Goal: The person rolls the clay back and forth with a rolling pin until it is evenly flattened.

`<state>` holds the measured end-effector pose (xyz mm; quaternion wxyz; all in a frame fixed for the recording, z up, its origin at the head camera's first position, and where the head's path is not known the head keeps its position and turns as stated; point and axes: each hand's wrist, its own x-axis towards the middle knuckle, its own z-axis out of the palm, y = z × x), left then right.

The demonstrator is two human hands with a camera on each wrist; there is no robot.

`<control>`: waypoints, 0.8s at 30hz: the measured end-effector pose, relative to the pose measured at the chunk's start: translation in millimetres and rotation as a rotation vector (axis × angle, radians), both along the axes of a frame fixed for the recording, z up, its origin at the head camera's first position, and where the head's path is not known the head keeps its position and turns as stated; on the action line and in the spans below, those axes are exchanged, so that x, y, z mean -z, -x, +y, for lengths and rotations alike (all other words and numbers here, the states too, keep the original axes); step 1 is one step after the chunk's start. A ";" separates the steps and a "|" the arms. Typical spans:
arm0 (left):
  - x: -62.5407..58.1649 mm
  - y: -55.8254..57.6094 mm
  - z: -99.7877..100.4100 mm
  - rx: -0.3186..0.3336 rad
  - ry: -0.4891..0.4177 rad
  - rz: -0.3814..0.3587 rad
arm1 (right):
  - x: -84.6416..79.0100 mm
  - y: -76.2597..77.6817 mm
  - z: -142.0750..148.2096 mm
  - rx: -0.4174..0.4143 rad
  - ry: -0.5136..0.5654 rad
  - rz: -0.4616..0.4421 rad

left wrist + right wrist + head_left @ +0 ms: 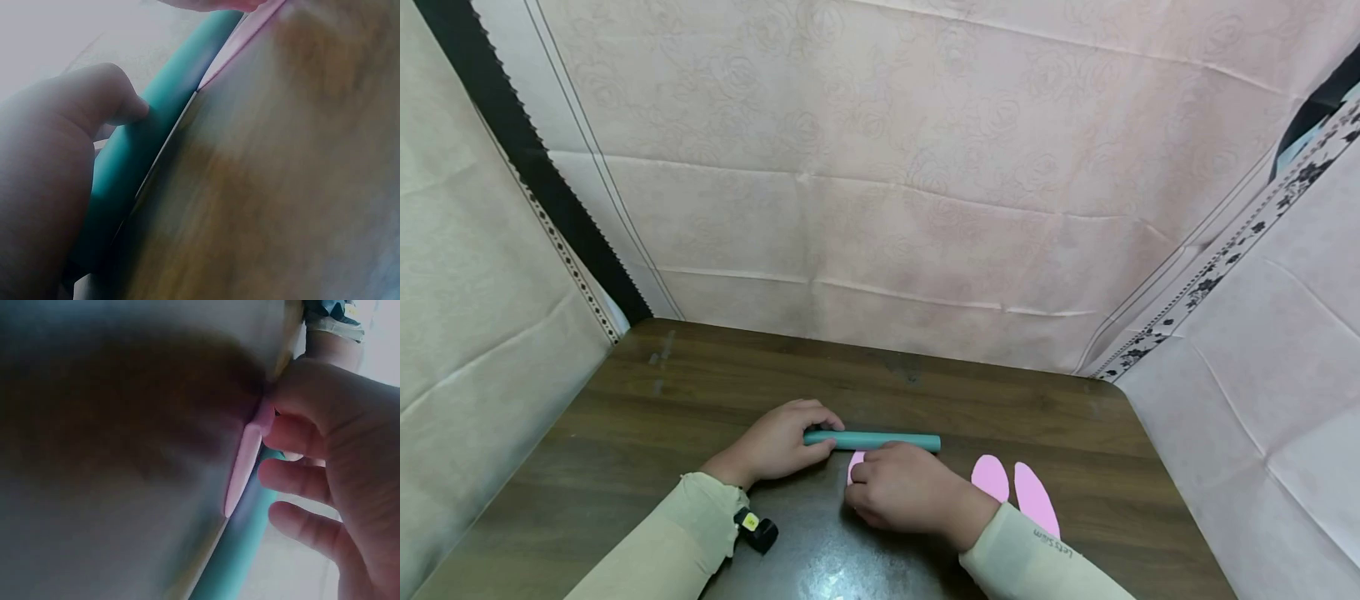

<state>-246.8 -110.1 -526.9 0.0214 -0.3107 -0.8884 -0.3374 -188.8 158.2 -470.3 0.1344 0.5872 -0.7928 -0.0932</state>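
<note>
A teal tube (887, 441) lies lengthwise on the brown table. My left hand (788, 443) grips its left end, with the thumb along the near side, and the left wrist view shows a finger curled onto the tube (169, 100). Just in front of the tube, my right hand (906, 492) pinches a flat pink piece (245, 465) between thumb and index finger. Its other fingers (300, 481) are spread over the tube in the right wrist view. That pink piece stands along the tube's near side, and the right hand covers most of it in the head view.
Two pink oval cutouts (990, 477) lie to the right, partly behind the right forearm. The wooden table (760, 367) meets a pale cloth backdrop (887, 250) behind, with cloth at both sides. A black device with a yellow label (756, 529) sits at the left wrist.
</note>
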 end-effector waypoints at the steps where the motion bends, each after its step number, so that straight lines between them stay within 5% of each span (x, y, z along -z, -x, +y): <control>1: 0.4 0.1 0.0 -0.002 0.002 -0.002 | 0.9 0.0 0.1 0.006 0.005 0.005; 14: -0.1 0.5 1.4 -0.003 0.025 -0.022 | -12.3 -18.5 -5.1 0.173 -0.164 -0.018; 21: 1.7 1.8 1.6 0.001 0.022 -0.029 | -9.2 -20.6 -10.1 0.292 -0.052 -0.088; 24: 1.9 2.1 1.3 -0.002 0.028 -0.026 | -7.7 -24.5 -12.6 0.305 -0.090 -0.039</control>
